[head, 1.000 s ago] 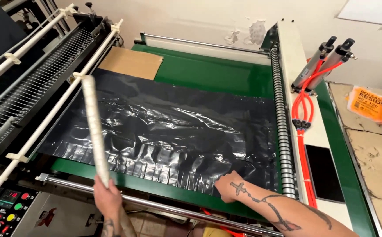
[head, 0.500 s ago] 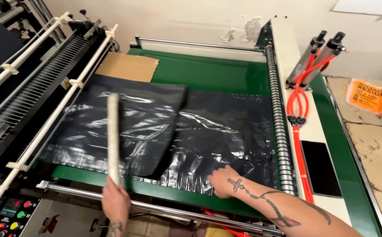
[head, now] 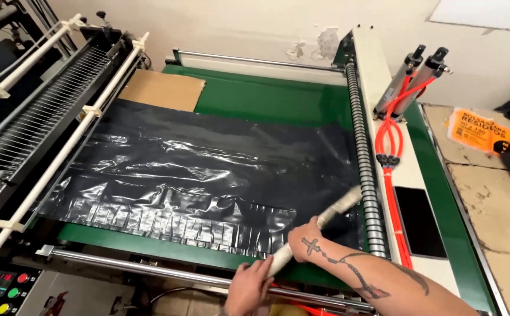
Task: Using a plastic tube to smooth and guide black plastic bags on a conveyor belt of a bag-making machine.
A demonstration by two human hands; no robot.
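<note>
A stack of black plastic bags (head: 208,175) lies flat on the green machine bed (head: 267,96). My left hand (head: 249,287) grips the near end of a pale wrapped stick (head: 331,216) that slants up to the right over the bags' near right corner. My right hand (head: 305,240), with a tattooed forearm, rests on the same stick a little farther along, pressing it toward the bags. The stick's far tip reaches the ribbed roller (head: 363,158).
A cardboard sheet (head: 161,90) lies at the bed's far left. White rods and a comb-like frame (head: 44,123) run along the left. Red hoses (head: 389,146) and two cylinders stand right. A control panel (head: 3,287) with buttons sits at the near left; a steel rail (head: 167,272) fronts the bed.
The stick swung from upright over the left of the bags down to the near right corner. The folded-over bag layer now lies flat. My right hand moved onto the stick.
</note>
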